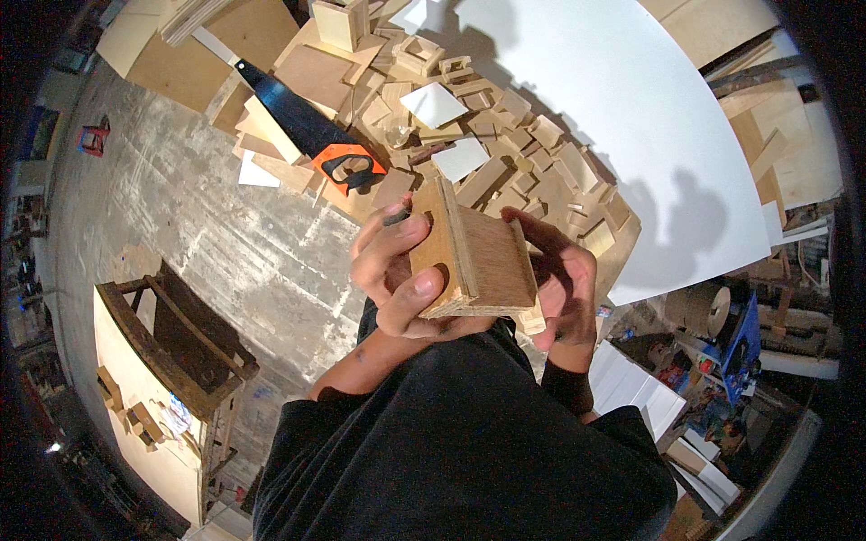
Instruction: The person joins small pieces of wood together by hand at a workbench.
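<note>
Close in front of my chest I hold up a small plywood assembly (494, 263), a base board with upright boards along two sides, like an open trough. My left hand (390, 261) grips the left board, its thumb and fingertips pressed on the outer face. Around the opposite side curls my right hand (570, 279), with its fingers partly in shadow behind the far board. Beyond the assembly, a handsaw (293, 115) with a dark blade and an orange-and-black handle lies across wood pieces, touched by neither hand.
Several wooden offcuts (523, 140) cover the board ahead, with white square pieces (435, 106) among them. A large white sheet (667, 117) stretches along the far right. On the left, a wooden stand (149, 388) with small blocks sits on the concrete floor (244, 243).
</note>
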A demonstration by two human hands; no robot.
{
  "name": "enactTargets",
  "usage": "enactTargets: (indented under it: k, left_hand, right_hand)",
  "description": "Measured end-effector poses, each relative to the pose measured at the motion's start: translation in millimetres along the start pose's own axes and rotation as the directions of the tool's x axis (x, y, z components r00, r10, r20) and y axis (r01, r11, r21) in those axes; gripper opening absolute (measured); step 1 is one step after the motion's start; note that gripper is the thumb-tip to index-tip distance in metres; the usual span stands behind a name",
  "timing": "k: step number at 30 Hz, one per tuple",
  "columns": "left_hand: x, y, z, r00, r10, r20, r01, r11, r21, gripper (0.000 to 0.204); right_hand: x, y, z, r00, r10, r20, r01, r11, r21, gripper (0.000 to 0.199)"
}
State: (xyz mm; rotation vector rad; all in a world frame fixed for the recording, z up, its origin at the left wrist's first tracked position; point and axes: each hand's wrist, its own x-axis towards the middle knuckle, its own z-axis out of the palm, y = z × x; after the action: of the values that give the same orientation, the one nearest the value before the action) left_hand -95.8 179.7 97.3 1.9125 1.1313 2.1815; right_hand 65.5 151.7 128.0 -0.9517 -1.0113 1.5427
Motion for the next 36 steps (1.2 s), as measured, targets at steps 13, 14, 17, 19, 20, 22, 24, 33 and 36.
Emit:
enactTargets:
  k: [13, 14, 17, 19, 20, 22, 24, 33, 36]
  left_hand:
    - [-6.3, -2.3, -4.3, 0.999, 0.009, -0.036, -0.009, 1.0, -0.012, 0.085]
    - [-7.7, -3.5, -3.8, 0.999, 0.009, -0.035, -0.01, 1.0, -0.013, 0.085]
    - [-11.7, -5.1, -2.6, 0.995, 0.034, -0.096, -0.041, 0.997, -0.065, 0.043]
    - [-12.6, -2.6, -2.3, 0.994, -0.016, -0.104, 0.0, 0.99, -0.144, 0.037]
    - [-13.0, -2.2, -1.6, 0.994, -0.032, -0.107, 0.014, 0.985, -0.171, 0.035]
    - [-15.0, -2.9, -1.0, 0.99, -0.031, -0.136, 0.003, 0.981, -0.196, 0.031]
    - [-12.6, -2.3, -4.9, 0.995, -0.03, -0.094, 0.011, 0.982, -0.191, 0.037]
    - [-1.7, 3.2, 6.4, 0.995, 0.011, -0.098, -0.012, 1.0, -0.016, 0.09]
    - [3.8, 3.6, 2.6, 0.998, 0.004, -0.065, -0.003, 1.0, 0.016, 0.094]
  right_hand:
    - [-2.7, 0.9, -1.9, 0.997, -0.075, 0.001, 0.074, 0.994, 0.075, 0.119]
    - [-2.4, 0.3, -2.6, 1.0, -0.029, 0.006, 0.029, 0.994, 0.103, 0.125]
    - [-1.4, 2.6, -1.9, 0.998, -0.059, 0.014, 0.056, 0.985, 0.163, 0.13]
    - [-1.9, 1.2, -1.5, 0.999, -0.037, 0.001, 0.037, 0.985, 0.171, 0.13]
    - [-1.7, 0.1, -0.1, 1.0, -0.026, -0.006, 0.027, 0.984, 0.175, 0.13]
    - [-0.7, -2.2, 4.7, 0.998, -0.052, -0.026, 0.053, 0.997, 0.062, 0.12]
    - [0.5, -1.0, 5.8, 0.995, -0.089, -0.035, 0.087, 0.995, -0.056, 0.114]
    - [-1.0, 6.4, 5.1, 0.997, -0.034, -0.075, 0.028, 0.996, -0.08, 0.1]
    - [-7.1, 19.6, -4.2, 0.99, 0.005, -0.141, -0.001, 1.0, 0.029, 0.097]
